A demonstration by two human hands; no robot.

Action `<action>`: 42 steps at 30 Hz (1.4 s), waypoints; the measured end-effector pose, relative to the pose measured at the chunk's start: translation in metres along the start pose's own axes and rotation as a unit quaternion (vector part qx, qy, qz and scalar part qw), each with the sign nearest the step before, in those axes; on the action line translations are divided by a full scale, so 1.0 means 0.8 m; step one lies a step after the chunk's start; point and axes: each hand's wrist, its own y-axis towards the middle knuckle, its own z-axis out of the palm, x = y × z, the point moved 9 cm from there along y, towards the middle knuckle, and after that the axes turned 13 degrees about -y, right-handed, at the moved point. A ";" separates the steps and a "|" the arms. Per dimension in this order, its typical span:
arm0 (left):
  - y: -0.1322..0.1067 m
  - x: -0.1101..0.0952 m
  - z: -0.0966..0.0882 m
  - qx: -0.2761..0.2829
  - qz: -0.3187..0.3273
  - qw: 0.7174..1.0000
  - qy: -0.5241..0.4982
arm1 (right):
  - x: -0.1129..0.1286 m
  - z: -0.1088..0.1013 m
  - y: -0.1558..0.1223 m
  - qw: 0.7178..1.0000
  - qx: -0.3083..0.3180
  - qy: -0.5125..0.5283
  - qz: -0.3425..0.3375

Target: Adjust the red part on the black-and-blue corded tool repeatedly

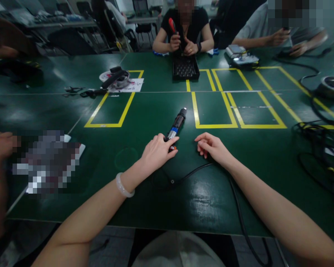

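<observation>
Seemingly, grasping is the step in hand: the tool (174,129) is pinched by the thumb and fingers of the left hand (158,152), its tip beyond them. Nearby rightward, the right hand (215,150) is loosely curled, unfilled. Next, a firmer wrap seems needed.

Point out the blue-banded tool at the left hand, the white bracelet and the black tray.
Blue-banded tool (178,122): head view, on its dark body beside the blue band.
White bracelet (121,188): head view, on its outer band.
Black tray (186,77): head view, on its near wall.
</observation>
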 end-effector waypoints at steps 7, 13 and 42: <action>-0.003 0.161 -0.041 0.007 -0.154 0.988 0.016 | -0.002 0.003 0.001 1.000 0.009 -0.001 0.005; -0.007 0.314 -0.083 -0.025 -0.285 0.958 0.013 | -0.004 0.005 0.001 1.000 0.015 -0.015 0.011; -0.028 0.283 -0.099 -0.114 -0.333 0.929 0.114 | -0.007 0.013 0.001 0.999 0.018 -0.032 0.011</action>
